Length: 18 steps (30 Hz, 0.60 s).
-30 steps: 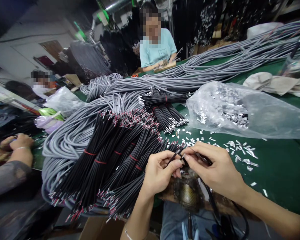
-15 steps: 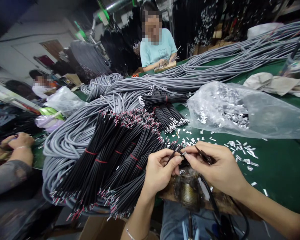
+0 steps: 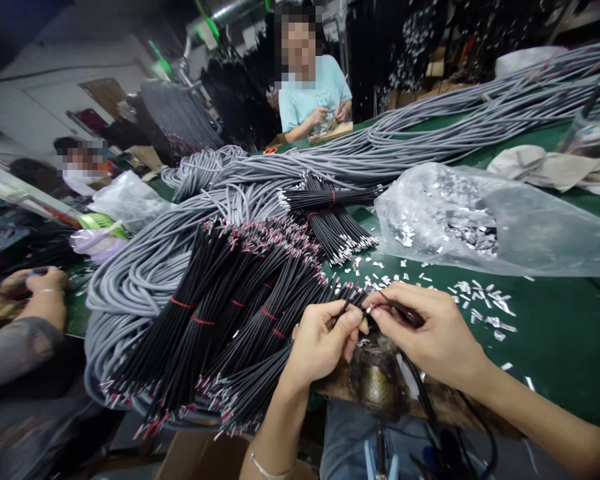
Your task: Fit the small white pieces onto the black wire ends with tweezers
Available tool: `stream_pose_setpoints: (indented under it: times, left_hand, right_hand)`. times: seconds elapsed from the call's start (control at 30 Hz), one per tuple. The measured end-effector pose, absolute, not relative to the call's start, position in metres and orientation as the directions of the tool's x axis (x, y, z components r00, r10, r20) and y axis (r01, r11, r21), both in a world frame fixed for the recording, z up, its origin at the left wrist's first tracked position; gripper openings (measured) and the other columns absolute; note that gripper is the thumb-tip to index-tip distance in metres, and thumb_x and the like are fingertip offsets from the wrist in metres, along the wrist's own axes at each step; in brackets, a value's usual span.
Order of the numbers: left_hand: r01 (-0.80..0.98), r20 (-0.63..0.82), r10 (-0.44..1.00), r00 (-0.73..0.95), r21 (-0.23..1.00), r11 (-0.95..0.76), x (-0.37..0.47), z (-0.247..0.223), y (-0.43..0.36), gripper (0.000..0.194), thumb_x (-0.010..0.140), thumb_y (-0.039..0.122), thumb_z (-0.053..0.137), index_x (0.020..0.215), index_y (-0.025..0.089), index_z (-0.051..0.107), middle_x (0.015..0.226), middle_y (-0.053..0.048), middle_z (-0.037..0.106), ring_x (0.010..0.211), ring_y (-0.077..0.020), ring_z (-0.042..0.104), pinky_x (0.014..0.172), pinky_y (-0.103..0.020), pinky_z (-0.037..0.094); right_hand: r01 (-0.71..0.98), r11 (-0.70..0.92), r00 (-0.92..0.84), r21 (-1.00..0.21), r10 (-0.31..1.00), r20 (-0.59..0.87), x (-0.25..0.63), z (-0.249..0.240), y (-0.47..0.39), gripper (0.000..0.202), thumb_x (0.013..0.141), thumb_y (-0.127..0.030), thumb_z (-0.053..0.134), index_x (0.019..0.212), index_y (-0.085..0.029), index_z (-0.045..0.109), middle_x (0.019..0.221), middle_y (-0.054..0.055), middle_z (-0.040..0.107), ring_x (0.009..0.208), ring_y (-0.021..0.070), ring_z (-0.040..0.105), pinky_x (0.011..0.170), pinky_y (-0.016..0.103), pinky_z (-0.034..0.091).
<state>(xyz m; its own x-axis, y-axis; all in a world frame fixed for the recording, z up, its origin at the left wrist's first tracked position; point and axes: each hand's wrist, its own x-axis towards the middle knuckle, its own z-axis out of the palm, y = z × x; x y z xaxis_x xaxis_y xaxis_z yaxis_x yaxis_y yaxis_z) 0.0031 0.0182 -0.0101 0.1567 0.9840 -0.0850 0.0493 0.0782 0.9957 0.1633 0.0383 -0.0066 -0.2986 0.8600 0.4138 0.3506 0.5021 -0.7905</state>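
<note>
My left hand point(image 3: 325, 337) pinches a thin black cable point(image 3: 344, 308) between thumb and fingers. Close on its right, my right hand point(image 3: 423, 320) is closed on a dark tool or cable, partly hidden by the fingers, and a small silvery piece point(image 3: 369, 309) shows at its fingertips. The fingertips of both hands nearly meet. Below them a round, grimy metal fixture point(image 3: 377, 383) sits on a wooden board point(image 3: 450, 400). Bundles of black cables point(image 3: 195, 307) with red bands and coloured wire ends lie left of my left hand.
Long grey cables point(image 3: 320, 163) run across the green table point(image 3: 545, 320). A clear plastic bag point(image 3: 540, 227) holds silvery scraps; more scraps point(image 3: 485, 300) lie before it. One person point(image 3: 315, 100) sits opposite; another person's hands point(image 3: 40, 283) are at the left.
My hands stay close together, with slight shifts of the fingers and of the dark item in my right hand. The person opposite has raised their hands.
</note>
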Motion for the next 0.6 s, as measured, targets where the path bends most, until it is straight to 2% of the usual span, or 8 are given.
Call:
stream_pose_setpoints:
  times: [0.13, 0.2, 0.3, 0.33, 0.4, 0.5, 0.6]
  left_hand:
    - [0.089, -0.166, 0.93, 0.329, 0.986, 0.144, 0.002, -0.006, 0.017, 0.037, 0.081, 0.043, 0.053, 0.059, 0.013, 0.057, 0.04, 0.006, 0.039, 0.029, -0.0038, 0.034, 0.031, -0.016, 0.024]
    - [0.09, -0.177, 0.921, 0.347, 0.984, 0.155, 0.003, -0.003, 0.017, 0.035, 0.081, 0.039, 0.054, 0.059, 0.013, 0.06, 0.041, 0.003, 0.046, 0.032, -0.0062, 0.042, 0.035, -0.017, 0.033]
    - [0.08, -0.033, 0.988, 0.15, 0.997, 0.021, 0.005, -0.001, 0.017, 0.023, 0.081, 0.027, 0.056, 0.07, 0.012, 0.068, 0.065, -0.007, 0.066, 0.063, -0.0147, 0.062, 0.063, -0.024, 0.05]
    - [0.084, 0.021, 0.997, 0.073, 0.996, -0.027, 0.005, -0.001, 0.017, 0.017, 0.08, 0.024, 0.057, 0.076, 0.012, 0.069, 0.077, -0.008, 0.068, 0.075, -0.0167, 0.063, 0.073, -0.025, 0.05]
    - [0.084, 0.057, 0.998, -0.013, 0.995, -0.056, 0.003, -0.004, 0.015, 0.016, 0.078, 0.02, 0.06, 0.088, 0.012, 0.069, 0.088, -0.009, 0.069, 0.084, -0.0173, 0.063, 0.08, -0.026, 0.049]
    - [0.061, -0.001, 0.998, -0.061, 0.998, 0.005, -0.001, -0.007, 0.01, 0.018, 0.076, 0.019, 0.062, 0.092, 0.012, 0.069, 0.076, -0.005, 0.07, 0.069, -0.0141, 0.064, 0.069, -0.023, 0.052]
    - [0.078, -0.043, 0.991, -0.126, 0.996, 0.053, -0.001, -0.007, 0.007, 0.017, 0.075, 0.02, 0.063, 0.087, 0.01, 0.069, 0.066, -0.005, 0.07, 0.061, -0.0133, 0.065, 0.061, -0.021, 0.053]
  right_hand:
    - [0.374, 0.532, -0.304, -0.759, 0.844, 0.442, 0.164, -0.008, 0.04, 0.013, 0.078, -0.014, 0.051, 0.081, -0.019, 0.063, 0.075, 0.002, 0.066, 0.065, 0.0134, 0.06, 0.06, 0.025, 0.048]
    - [0.407, 0.532, -0.228, -0.742, 0.846, 0.481, 0.165, -0.006, 0.042, 0.012, 0.079, -0.016, 0.052, 0.079, -0.019, 0.064, 0.072, 0.002, 0.066, 0.062, 0.0136, 0.059, 0.058, 0.025, 0.047]
    - [0.437, 0.507, -0.112, -0.743, 0.851, 0.514, 0.168, -0.001, 0.042, 0.012, 0.08, -0.021, 0.055, 0.073, -0.019, 0.065, 0.061, 0.001, 0.061, 0.053, 0.0121, 0.054, 0.052, 0.025, 0.044]
    - [0.43, 0.502, -0.113, -0.75, 0.854, 0.507, 0.169, -0.001, 0.041, 0.013, 0.081, -0.022, 0.056, 0.072, -0.019, 0.065, 0.06, 0.001, 0.06, 0.053, 0.0118, 0.053, 0.051, 0.025, 0.043]
    - [0.385, 0.512, -0.189, -0.768, 0.858, 0.478, 0.17, -0.003, 0.04, 0.012, 0.08, -0.021, 0.056, 0.075, -0.019, 0.066, 0.063, 0.0, 0.062, 0.054, 0.0114, 0.054, 0.052, 0.024, 0.044]
    - [0.311, 0.505, -0.345, -0.805, 0.849, 0.4, 0.168, -0.008, 0.038, 0.013, 0.079, -0.023, 0.058, 0.089, -0.021, 0.067, 0.08, 0.001, 0.068, 0.066, 0.0121, 0.061, 0.063, 0.024, 0.049]
    - [0.355, 0.466, -0.378, -0.81, 0.864, 0.332, 0.163, -0.01, 0.037, 0.029, 0.079, -0.031, 0.059, 0.105, -0.021, 0.062, 0.099, 0.003, 0.067, 0.087, 0.0162, 0.063, 0.078, 0.027, 0.05]
